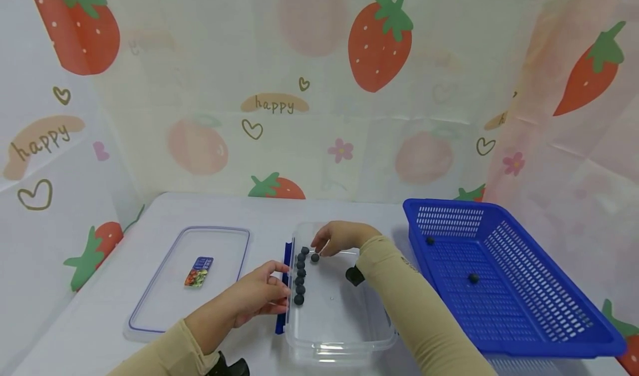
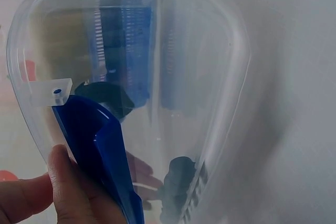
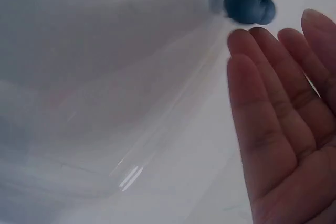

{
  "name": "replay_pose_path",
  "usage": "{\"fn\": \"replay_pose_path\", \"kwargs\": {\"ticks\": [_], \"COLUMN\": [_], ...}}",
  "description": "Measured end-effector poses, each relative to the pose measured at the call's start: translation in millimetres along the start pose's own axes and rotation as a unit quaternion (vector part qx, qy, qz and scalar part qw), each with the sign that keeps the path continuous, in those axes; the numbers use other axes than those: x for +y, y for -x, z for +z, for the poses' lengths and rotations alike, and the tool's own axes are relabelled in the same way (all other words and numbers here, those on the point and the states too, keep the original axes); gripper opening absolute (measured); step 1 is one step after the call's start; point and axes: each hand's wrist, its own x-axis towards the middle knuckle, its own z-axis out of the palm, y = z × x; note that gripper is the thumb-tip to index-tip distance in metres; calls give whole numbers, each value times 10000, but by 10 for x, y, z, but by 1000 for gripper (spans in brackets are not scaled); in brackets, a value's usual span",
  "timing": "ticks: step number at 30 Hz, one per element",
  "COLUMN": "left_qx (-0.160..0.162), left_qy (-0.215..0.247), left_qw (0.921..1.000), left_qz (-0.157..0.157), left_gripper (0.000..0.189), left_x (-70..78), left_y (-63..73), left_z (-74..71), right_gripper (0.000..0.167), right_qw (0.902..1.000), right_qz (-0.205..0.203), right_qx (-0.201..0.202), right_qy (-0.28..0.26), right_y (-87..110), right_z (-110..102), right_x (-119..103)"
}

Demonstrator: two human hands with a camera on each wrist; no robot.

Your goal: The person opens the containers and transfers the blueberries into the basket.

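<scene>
A clear plastic box (image 1: 331,298) stands on the white table, its blue side latch (image 2: 100,156) swung outward. My left hand (image 1: 262,293) holds the box's left side by the latch, fingertips at the rim. Inside along that wall, several small dark blue-black balls (image 1: 300,273) resembling blueberries form a row. One more dark ball (image 1: 315,258) sits beside the row's far end, just under the fingertips of my right hand (image 1: 344,237). In the right wrist view, the right fingers (image 3: 257,108) are extended and apart from the dark balls (image 3: 244,6).
A blue perforated basket (image 1: 514,315) stands at the right with two dark balls inside, one (image 1: 473,278) near its middle. On the left lies a clear lid (image 1: 160,304) bearing a small colourful label (image 1: 198,272). A strawberry-printed curtain (image 1: 324,143) surrounds the table.
</scene>
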Motion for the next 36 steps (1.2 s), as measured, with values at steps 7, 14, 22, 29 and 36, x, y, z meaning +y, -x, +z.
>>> {"fn": "replay_pose_path", "kwargs": {"ticks": [7, 14, 22, 29, 36], "left_qx": [24, 66, 58, 36, 8], "left_qy": [8, -15, -45, -13, -2], "left_qw": [10000, 10000, 10000, 10000, 10000], "left_qz": [26, 39, 24, 24, 40], "left_gripper": [49, 48, 47, 47, 48], "left_x": [4, 0, 0, 1, 0], "left_y": [4, 3, 2, 6, 5], "left_z": [8, 8, 12, 6, 3], "right_gripper": [27, 25, 19, 11, 9], "right_qw": [9994, 9990, 9985, 9985, 9976], "right_qz": [257, 192, 254, 171, 209], "right_qx": [-211, -412, -462, -516, -659], "right_qy": [-84, -31, -156, 87, 13], "right_y": [-28, -106, -137, -160, -169], "right_z": [69, 133, 190, 228, 222], "right_x": [25, 21, -11, -36, -17]}}
